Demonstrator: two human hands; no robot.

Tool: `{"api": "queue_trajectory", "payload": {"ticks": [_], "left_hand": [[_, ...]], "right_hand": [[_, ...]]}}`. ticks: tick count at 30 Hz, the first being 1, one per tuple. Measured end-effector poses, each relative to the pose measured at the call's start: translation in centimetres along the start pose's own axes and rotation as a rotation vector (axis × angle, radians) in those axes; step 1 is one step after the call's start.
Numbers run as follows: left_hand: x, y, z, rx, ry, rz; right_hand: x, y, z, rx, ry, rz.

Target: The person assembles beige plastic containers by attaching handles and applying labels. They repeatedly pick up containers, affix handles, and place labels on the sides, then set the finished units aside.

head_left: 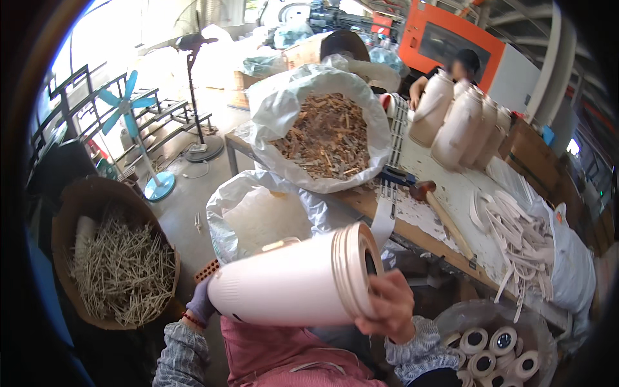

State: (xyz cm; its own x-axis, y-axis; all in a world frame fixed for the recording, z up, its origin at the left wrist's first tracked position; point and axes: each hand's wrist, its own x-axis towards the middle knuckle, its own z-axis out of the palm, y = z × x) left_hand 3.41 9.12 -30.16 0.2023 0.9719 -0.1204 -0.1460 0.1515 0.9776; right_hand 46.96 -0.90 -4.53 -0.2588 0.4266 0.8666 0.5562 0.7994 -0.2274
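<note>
A large off-white plastic flask casing (284, 284) lies sideways across my lap, tilted up a little to the right. It has a ribbed patch near its left end and a stepped, ringed neck with a dark round opening at the right. My left hand (202, 300), in a purple glove, grips the left end; most of its fingers are behind the casing. My bare right hand (391, 306) is closed at the ringed end, its fingers curled on the rim and slightly blurred. Just beyond the casing stands an open white sack (229, 193).
A big white sack (264, 97) of brown scraps stands on the workbench (412, 226) with a mallet (448, 219), upright casings (458, 132) and white plastic strips (516, 238). Lower right is a bag of ringed parts (483, 364); left, a carton (64, 219) of thin sticks. A person works behind the bench.
</note>
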Motion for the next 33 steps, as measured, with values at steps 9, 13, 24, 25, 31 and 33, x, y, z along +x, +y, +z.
{"api": "queue_trajectory", "payload": {"ticks": [9,13,24,25,31,33], "left_hand": [[-4.4,21.4,9.9,0.324,0.432,0.769],[-0.9,13.1,3.9,-0.073,0.386,0.518],[-2.4,10.8,0.3,-0.613,0.292,-0.196],[-2.4,12.9,1.2,-0.577,0.341,-0.094],[-9.5,32.1,18.3,1.202,-0.354,1.344],[-9.7,33.1,20.4,1.427,-0.421,1.167]], "right_hand": [[-2.8,7.4,5.0,0.409,0.537,0.862],[0.0,4.0,2.5,0.099,0.272,0.53],[0.8,1.2,3.6,0.047,0.185,-0.025],[-0.6,2.9,4.8,0.077,0.267,0.263],[-17.9,12.2,16.9,1.271,-0.541,1.685],[-14.6,10.5,15.5,0.85,-1.054,1.441]]}}
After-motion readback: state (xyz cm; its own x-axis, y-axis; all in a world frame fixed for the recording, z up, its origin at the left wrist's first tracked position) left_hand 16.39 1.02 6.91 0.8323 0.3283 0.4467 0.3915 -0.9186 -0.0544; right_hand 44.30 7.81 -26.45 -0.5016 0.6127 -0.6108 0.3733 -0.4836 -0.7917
